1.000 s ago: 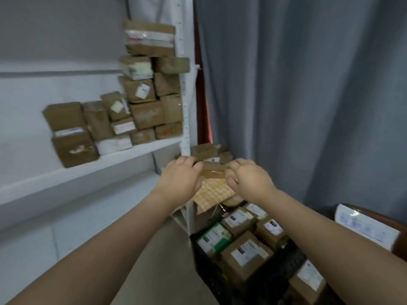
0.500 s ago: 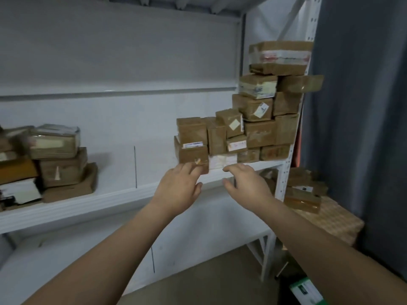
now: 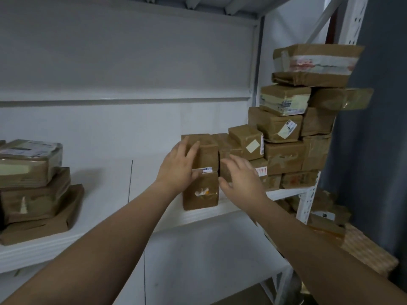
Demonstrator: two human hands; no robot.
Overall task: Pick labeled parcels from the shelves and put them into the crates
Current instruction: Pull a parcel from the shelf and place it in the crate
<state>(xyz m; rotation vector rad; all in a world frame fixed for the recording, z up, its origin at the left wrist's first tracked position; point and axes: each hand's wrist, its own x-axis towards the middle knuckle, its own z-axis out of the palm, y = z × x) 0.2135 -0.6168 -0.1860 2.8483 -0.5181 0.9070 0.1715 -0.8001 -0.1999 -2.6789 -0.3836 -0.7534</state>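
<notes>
The white shelf [image 3: 105, 194] holds a great many brown parcels, so by the look of it most of the picking is yet to do. No crate is in view, so how many parcels are already in the crates cannot be told. At the right end of the shelf a tall stack [image 3: 284, 155] rises against the upright, and several of its parcels show white labels. At the left end of the shelf lies a lower pile [image 3: 33, 194] of flatter packets.

Near the middle of the shelf, at its front edge, two parcels stand one on the other. The upper parcel [image 3: 208, 150] has a white label strip [image 3: 207, 169] along its bottom edge and seems to be the next pick. The lower parcel [image 3: 200, 192] bears a torn pale patch.

The left hand [image 3: 176, 170] lies against the upper parcel with fingers spread and straight, not closed round it. The right hand [image 3: 242, 179] is spread wide just to its right, holding nothing. Nothing is lifted off the shelf yet.
</notes>
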